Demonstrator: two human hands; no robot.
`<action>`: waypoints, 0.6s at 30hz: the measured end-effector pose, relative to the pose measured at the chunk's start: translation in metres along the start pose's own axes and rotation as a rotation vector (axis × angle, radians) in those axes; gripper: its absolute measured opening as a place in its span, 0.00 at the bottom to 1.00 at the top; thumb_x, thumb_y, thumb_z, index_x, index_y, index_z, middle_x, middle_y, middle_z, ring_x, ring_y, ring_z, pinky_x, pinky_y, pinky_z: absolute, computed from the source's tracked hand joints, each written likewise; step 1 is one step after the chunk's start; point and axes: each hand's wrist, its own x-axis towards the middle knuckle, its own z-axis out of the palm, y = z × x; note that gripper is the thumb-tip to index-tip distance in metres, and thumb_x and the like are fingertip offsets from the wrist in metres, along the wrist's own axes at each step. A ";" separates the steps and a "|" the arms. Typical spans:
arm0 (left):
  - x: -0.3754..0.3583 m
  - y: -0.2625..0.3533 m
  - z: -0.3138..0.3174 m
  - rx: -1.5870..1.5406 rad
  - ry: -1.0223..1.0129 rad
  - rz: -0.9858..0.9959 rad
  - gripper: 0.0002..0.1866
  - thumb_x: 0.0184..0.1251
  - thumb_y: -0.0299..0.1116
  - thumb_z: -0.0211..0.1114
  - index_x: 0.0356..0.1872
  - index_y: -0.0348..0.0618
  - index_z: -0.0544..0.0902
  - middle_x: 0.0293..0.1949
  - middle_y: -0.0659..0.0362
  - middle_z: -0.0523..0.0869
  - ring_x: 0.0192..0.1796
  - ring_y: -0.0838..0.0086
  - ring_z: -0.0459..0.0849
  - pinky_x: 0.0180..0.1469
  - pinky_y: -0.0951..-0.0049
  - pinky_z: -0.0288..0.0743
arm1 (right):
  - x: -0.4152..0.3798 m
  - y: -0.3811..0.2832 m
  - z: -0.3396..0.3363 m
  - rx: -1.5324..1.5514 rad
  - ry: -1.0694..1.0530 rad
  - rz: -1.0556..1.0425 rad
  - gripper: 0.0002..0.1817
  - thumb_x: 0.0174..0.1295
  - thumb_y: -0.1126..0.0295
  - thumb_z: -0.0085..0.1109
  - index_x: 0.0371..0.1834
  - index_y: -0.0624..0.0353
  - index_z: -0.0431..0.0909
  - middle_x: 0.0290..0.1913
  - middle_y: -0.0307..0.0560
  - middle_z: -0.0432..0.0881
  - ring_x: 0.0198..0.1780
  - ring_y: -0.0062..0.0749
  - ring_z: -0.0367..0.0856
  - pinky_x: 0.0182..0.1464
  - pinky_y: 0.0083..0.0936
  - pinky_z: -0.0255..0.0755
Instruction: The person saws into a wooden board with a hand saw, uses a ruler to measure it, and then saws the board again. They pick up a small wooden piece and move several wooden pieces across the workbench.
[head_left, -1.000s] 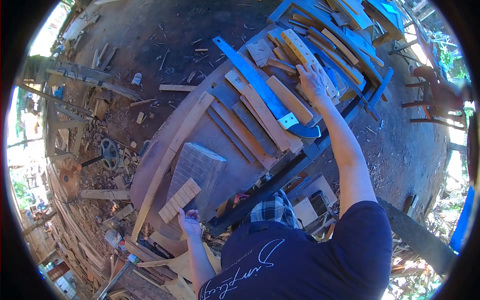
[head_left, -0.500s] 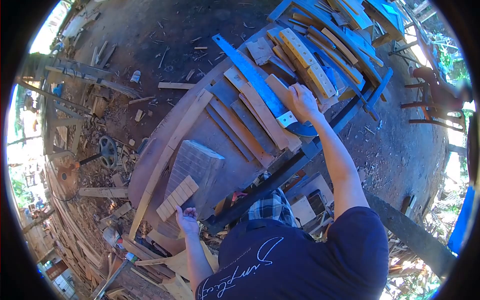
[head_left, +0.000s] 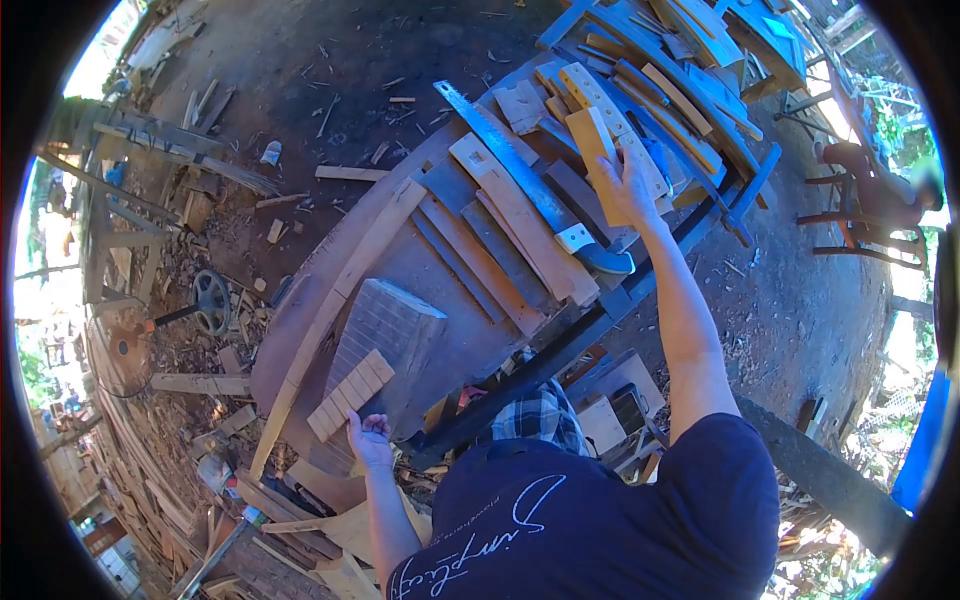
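Outdoors, on dirt ground [head_left: 300,60] littered with wood scraps, stands a table [head_left: 420,270] loaded with boards and offcuts. At its far end the right hand [head_left: 628,185] has its grip closed on a short pale plank [head_left: 592,145], lifted and tilted above the pile of blue and yellow slats [head_left: 690,90]. Just beside it lies a handsaw [head_left: 530,185], blade pointing away. The left hand [head_left: 368,440] rests at the near table edge, fingers curled loosely, holding nothing, just below a row of small wooden blocks [head_left: 350,395] leaning on a grey block [head_left: 395,325].
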 end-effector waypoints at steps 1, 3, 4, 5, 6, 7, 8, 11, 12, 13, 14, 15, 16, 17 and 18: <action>0.003 -0.001 -0.002 -0.007 0.001 -0.003 0.17 0.69 0.52 0.64 0.43 0.55 0.71 0.26 0.61 0.85 0.31 0.70 0.86 0.32 0.71 0.76 | 0.001 0.000 0.000 -0.003 0.006 -0.001 0.25 0.66 0.51 0.61 0.51 0.63 0.72 0.45 0.61 0.78 0.48 0.55 0.78 0.53 0.43 0.71; 0.003 -0.002 -0.003 -0.009 -0.013 0.001 0.17 0.69 0.52 0.64 0.44 0.55 0.71 0.26 0.61 0.85 0.31 0.70 0.86 0.32 0.71 0.76 | 0.001 -0.002 0.003 -0.083 0.099 -0.190 0.25 0.62 0.54 0.64 0.52 0.61 0.71 0.43 0.61 0.78 0.47 0.59 0.77 0.52 0.46 0.70; 0.003 -0.002 -0.003 -0.009 -0.022 0.006 0.17 0.69 0.52 0.64 0.44 0.55 0.71 0.26 0.61 0.85 0.31 0.70 0.86 0.32 0.72 0.75 | -0.001 -0.002 0.005 -0.084 0.101 -0.192 0.25 0.62 0.54 0.64 0.52 0.61 0.71 0.43 0.61 0.78 0.47 0.59 0.77 0.52 0.46 0.70; 0.002 -0.001 -0.002 -0.011 -0.024 0.008 0.17 0.69 0.52 0.64 0.44 0.55 0.71 0.26 0.61 0.85 0.31 0.70 0.86 0.32 0.72 0.75 | -0.006 -0.011 0.005 -0.191 0.056 -0.209 0.24 0.61 0.55 0.64 0.53 0.59 0.71 0.43 0.58 0.78 0.47 0.56 0.77 0.51 0.46 0.70; 0.001 -0.001 -0.001 -0.008 -0.018 0.006 0.16 0.69 0.52 0.64 0.44 0.55 0.71 0.26 0.61 0.85 0.31 0.70 0.85 0.32 0.71 0.75 | -0.009 -0.019 0.006 -0.297 0.013 -0.225 0.24 0.61 0.56 0.65 0.53 0.57 0.71 0.43 0.56 0.78 0.47 0.54 0.77 0.50 0.46 0.69; 0.000 0.000 0.000 -0.003 -0.010 0.003 0.16 0.69 0.52 0.64 0.43 0.55 0.71 0.26 0.61 0.85 0.31 0.69 0.85 0.32 0.71 0.75 | -0.010 -0.022 0.012 -0.294 0.015 -0.225 0.24 0.61 0.56 0.65 0.53 0.57 0.71 0.43 0.56 0.78 0.47 0.54 0.77 0.50 0.46 0.69; -0.001 0.000 0.000 0.000 -0.008 0.006 0.16 0.69 0.52 0.64 0.43 0.55 0.71 0.26 0.61 0.85 0.31 0.69 0.85 0.32 0.71 0.75 | -0.013 -0.024 0.018 -0.374 0.049 -0.255 0.23 0.60 0.57 0.65 0.54 0.55 0.71 0.44 0.54 0.78 0.48 0.52 0.76 0.50 0.45 0.69; -0.001 0.001 0.001 0.013 -0.013 0.003 0.16 0.70 0.52 0.63 0.43 0.55 0.71 0.26 0.61 0.85 0.31 0.69 0.86 0.32 0.71 0.75 | -0.024 -0.035 0.029 -0.423 0.077 -0.293 0.23 0.60 0.58 0.65 0.55 0.53 0.71 0.45 0.52 0.76 0.50 0.49 0.74 0.51 0.43 0.67; -0.002 0.001 0.000 0.007 -0.018 0.003 0.16 0.70 0.52 0.63 0.43 0.55 0.71 0.26 0.61 0.85 0.31 0.69 0.86 0.33 0.70 0.76 | -0.030 -0.039 0.028 -0.401 0.067 -0.309 0.23 0.60 0.59 0.65 0.55 0.53 0.70 0.46 0.51 0.76 0.50 0.49 0.73 0.51 0.42 0.66; -0.001 0.001 0.001 -0.003 -0.026 0.004 0.16 0.70 0.52 0.63 0.43 0.55 0.71 0.26 0.61 0.85 0.31 0.69 0.86 0.33 0.70 0.76 | -0.036 -0.041 0.028 -0.400 0.068 -0.308 0.23 0.60 0.59 0.65 0.55 0.53 0.70 0.46 0.51 0.76 0.50 0.49 0.73 0.51 0.42 0.66; -0.003 0.001 0.001 -0.004 -0.028 0.005 0.16 0.70 0.52 0.63 0.43 0.55 0.71 0.26 0.61 0.85 0.31 0.69 0.86 0.33 0.70 0.76 | -0.044 -0.044 0.027 -0.376 0.089 -0.328 0.23 0.60 0.60 0.65 0.55 0.53 0.71 0.47 0.51 0.76 0.51 0.50 0.73 0.52 0.43 0.66; -0.004 0.001 0.001 0.000 -0.021 -0.003 0.16 0.70 0.52 0.63 0.43 0.56 0.71 0.26 0.61 0.85 0.31 0.69 0.86 0.33 0.70 0.76 | -0.051 -0.047 0.025 -0.353 0.114 -0.352 0.22 0.60 0.60 0.65 0.55 0.54 0.71 0.48 0.51 0.75 0.52 0.50 0.72 0.52 0.43 0.66; -0.004 0.002 0.004 0.000 -0.018 -0.007 0.16 0.70 0.52 0.64 0.43 0.56 0.71 0.26 0.61 0.85 0.31 0.69 0.86 0.33 0.70 0.76 | -0.061 -0.046 0.025 -0.283 0.089 -0.356 0.21 0.60 0.61 0.65 0.54 0.54 0.72 0.49 0.51 0.75 0.53 0.51 0.72 0.53 0.44 0.66; -0.005 0.003 0.008 -0.012 -0.031 0.002 0.16 0.70 0.52 0.64 0.43 0.56 0.71 0.26 0.61 0.85 0.31 0.69 0.86 0.33 0.70 0.76 | -0.073 -0.042 0.024 -0.213 0.067 -0.364 0.21 0.60 0.62 0.65 0.53 0.54 0.72 0.50 0.51 0.75 0.54 0.51 0.72 0.54 0.45 0.66; -0.007 0.004 0.010 0.002 -0.013 0.014 0.16 0.70 0.52 0.64 0.43 0.56 0.71 0.26 0.61 0.85 0.30 0.69 0.86 0.32 0.71 0.76 | -0.085 -0.039 0.021 -0.186 0.035 -0.356 0.21 0.60 0.62 0.65 0.53 0.54 0.72 0.51 0.51 0.74 0.54 0.51 0.71 0.54 0.45 0.65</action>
